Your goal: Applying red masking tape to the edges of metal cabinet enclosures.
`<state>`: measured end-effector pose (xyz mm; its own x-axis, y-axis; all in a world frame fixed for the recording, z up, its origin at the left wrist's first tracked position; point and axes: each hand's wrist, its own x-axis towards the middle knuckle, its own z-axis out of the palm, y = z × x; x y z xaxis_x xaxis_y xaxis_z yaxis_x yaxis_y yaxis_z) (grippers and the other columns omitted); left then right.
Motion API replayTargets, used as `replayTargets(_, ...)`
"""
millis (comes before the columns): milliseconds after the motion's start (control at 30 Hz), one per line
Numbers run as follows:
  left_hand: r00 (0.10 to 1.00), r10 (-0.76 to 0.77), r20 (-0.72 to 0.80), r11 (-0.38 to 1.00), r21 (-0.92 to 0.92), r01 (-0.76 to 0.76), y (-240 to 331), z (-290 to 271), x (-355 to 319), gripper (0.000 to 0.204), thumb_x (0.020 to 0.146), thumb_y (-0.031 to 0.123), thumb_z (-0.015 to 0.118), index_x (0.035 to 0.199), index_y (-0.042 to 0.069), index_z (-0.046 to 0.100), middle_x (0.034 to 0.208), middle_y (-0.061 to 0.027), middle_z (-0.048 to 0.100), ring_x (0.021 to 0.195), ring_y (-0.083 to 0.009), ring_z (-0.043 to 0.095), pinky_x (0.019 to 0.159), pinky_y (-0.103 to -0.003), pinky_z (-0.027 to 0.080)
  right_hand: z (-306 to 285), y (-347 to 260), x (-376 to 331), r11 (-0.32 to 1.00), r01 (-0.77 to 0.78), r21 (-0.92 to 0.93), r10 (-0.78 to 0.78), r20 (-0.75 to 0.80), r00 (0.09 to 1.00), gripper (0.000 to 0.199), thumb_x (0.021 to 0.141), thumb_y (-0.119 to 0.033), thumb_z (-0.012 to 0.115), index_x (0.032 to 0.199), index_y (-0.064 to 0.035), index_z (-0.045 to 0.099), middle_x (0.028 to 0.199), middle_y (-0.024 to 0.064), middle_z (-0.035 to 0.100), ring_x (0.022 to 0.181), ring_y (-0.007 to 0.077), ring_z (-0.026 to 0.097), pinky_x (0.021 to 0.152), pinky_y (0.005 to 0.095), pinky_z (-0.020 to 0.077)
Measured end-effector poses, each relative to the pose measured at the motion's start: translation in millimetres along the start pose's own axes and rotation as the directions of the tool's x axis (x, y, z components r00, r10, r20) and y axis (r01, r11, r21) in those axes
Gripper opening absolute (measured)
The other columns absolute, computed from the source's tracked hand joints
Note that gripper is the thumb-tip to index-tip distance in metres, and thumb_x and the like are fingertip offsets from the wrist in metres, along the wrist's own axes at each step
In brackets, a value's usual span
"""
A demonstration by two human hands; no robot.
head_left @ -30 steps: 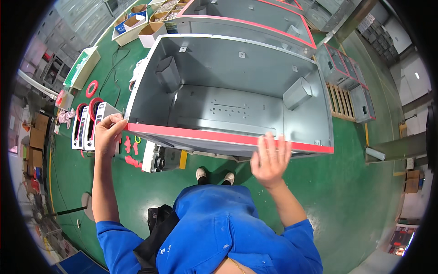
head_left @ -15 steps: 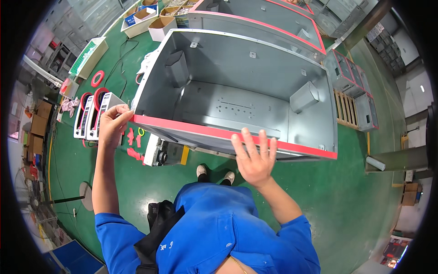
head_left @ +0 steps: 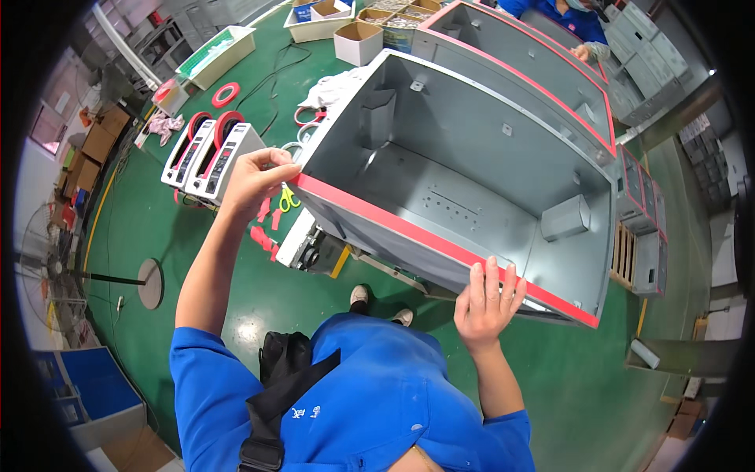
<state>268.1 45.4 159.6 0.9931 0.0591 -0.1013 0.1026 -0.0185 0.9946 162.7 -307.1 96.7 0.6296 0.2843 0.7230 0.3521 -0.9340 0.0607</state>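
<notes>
A large grey metal box (head_left: 480, 149) stands open side up in front of me. Along its near rim runs a strip of red tape (head_left: 377, 218). My left hand (head_left: 255, 185) is at the near left corner, thumb and forefinger pinched on the tape's end. My right hand (head_left: 486, 311) rests on the same rim further right. Its fingers are stretched out over the tape, holding nothing. The near rim is bare of tape nowhere that I can see; the far and left rims show plain metal.
Two tape dispensers (head_left: 228, 165) with red rolls stand left of the box, near yellow-handled scissors (head_left: 289, 198) and red tape scraps (head_left: 263, 237). A loose red tape roll (head_left: 226, 95) lies beyond. Behind is another red-edged grey box (head_left: 515, 59), with a co-worker's hand (head_left: 580, 53) past it.
The view has turned, so the box appears further right and more slanted. My left hand stays pinched at the corner; my right hand remains on the taped rim, its fingers closer together.
</notes>
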Motion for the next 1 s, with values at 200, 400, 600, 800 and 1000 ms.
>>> replayTargets(200, 0.999, 0.031, 0.039, 0.999, -0.011, -0.03, -1, 2, 1, 0.012, 0.069, 0.002, 0.064, 0.064, 0.004, 0.054, 0.071, 0.0012, 0.05, 0.047, -0.0003, 0.036, 0.04, -0.016, 0.021, 4, 1, -1, 1.0, 0.016, -0.009, -0.016, -0.019, 1.0, 0.038, 0.074, -0.003, 0.049, 0.111, -0.0058, 0.052, 0.12, 0.0134, 0.05, 0.118, 0.0362, 0.038, 0.1, 0.0492, 0.0195)
replayTargets(400, 0.999, 0.002, 0.043, 1.0, -0.023, -0.001, 1, 2, -1, 0.012, 0.069, 0.004, 0.066, 0.065, 0.004, 0.054, 0.068, 0.0017, 0.051, 0.048, -0.0007, 0.036, 0.041, -0.015, 0.021, 3, 1, -1, 1.0, 0.016, -0.017, -0.016, -0.015, 1.0, 0.036, 0.073, -0.003, 0.051, 0.109, -0.0047, 0.053, 0.118, 0.0144, 0.05, 0.117, 0.0357, 0.039, 0.099, 0.0496, 0.0203)
replayTargets(600, 1.0, -0.012, 0.028, 1.0, 0.004, 0.012, 0, 0, -1, 0.011, 0.068, 0.004, 0.068, 0.067, 0.004, 0.057, 0.071, 0.0021, 0.051, 0.052, -0.0009, 0.041, 0.043, -0.015, 0.025, 4, -1, 0, 1.0, 0.014, -0.019, -0.015, -0.022, 1.0, 0.036, 0.073, 0.0, 0.053, 0.109, -0.0032, 0.053, 0.118, 0.0145, 0.051, 0.117, 0.036, 0.039, 0.098, 0.0496, 0.0219)
replayTargets(800, 0.999, -0.053, 0.005, 0.998, 0.047, 0.052, -1, -2, 2, 0.012, 0.066, 0.006, 0.07, 0.066, 0.005, 0.058, 0.068, 0.0026, 0.053, 0.052, -0.0007, 0.043, 0.043, -0.015, 0.027, 4, -3, 1, 0.999, 0.026, -0.035, -0.027, -0.037, 0.999, 0.032, 0.074, 0.001, 0.053, 0.106, -0.0013, 0.054, 0.117, 0.0151, 0.051, 0.113, 0.0376, 0.042, 0.097, 0.0497, 0.0247)
replayTargets(1000, 0.997, -0.069, -0.019, 0.994, 0.089, 0.07, 3, 3, 2, 0.013, 0.065, 0.009, 0.07, 0.064, 0.006, 0.057, 0.063, 0.0033, 0.052, 0.048, -0.0007, 0.041, 0.041, -0.015, 0.026, 0, -5, 2, 0.999, 0.01, -0.031, -0.01, 0.005, 1.0, 0.037, 0.072, 0.002, 0.05, 0.109, -0.0008, 0.053, 0.118, 0.0161, 0.05, 0.113, 0.0381, 0.042, 0.097, 0.0503, 0.0237)
